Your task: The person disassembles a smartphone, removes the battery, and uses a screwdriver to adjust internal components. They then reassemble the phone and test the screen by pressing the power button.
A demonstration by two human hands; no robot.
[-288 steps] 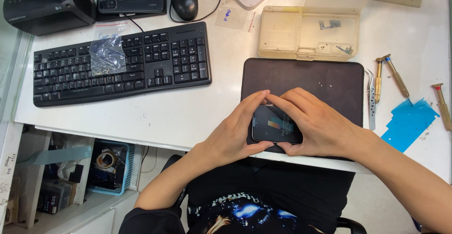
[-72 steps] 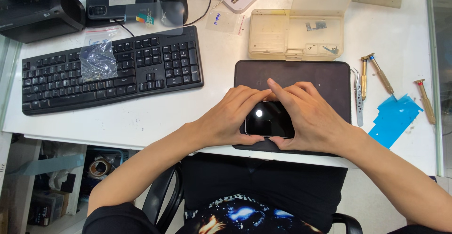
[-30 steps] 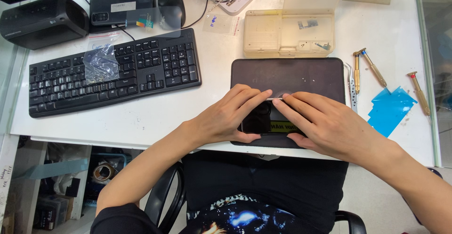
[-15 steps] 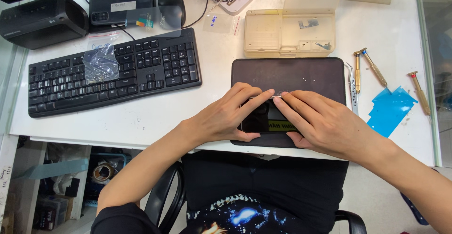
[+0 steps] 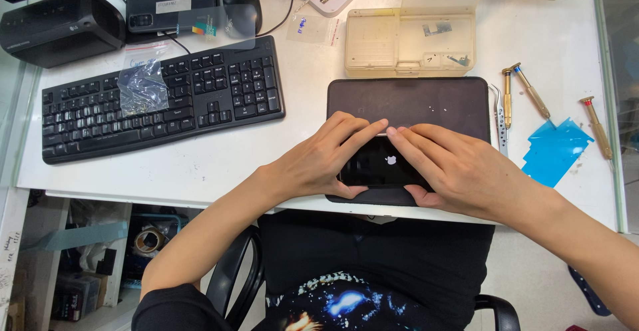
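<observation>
Your left hand (image 5: 319,161) and right hand (image 5: 459,168) both clasp a dark phone (image 5: 383,168) just below the middle of the frame, over the near edge of a dark mat (image 5: 413,101) on the white worktop (image 5: 219,165). Each grip is pressed onto the phone: thumbs under its near edge, fingers laid flat over its glossy face, fingertips meeting at its far edge. Only the middle strip of the phone shows between your hands.

The phone sits close to the worktop's front edge, above your lap. If your fingers slide on that glossy face, I think it could tip off the mat and drop. Uneven pressing along one edge could also flex or crack it.

Small pale specks lie on the mat toward the upper right; grit like that under the phone could scratch it. To the right of the mat, tweezers (image 5: 499,121) and screwdrivers (image 5: 526,91) lie near your right wrist, and a sweep of that arm could knock them, or the blue film (image 5: 556,151), off the worktop. The keyboard (image 5: 166,108) at left is well apart.
</observation>
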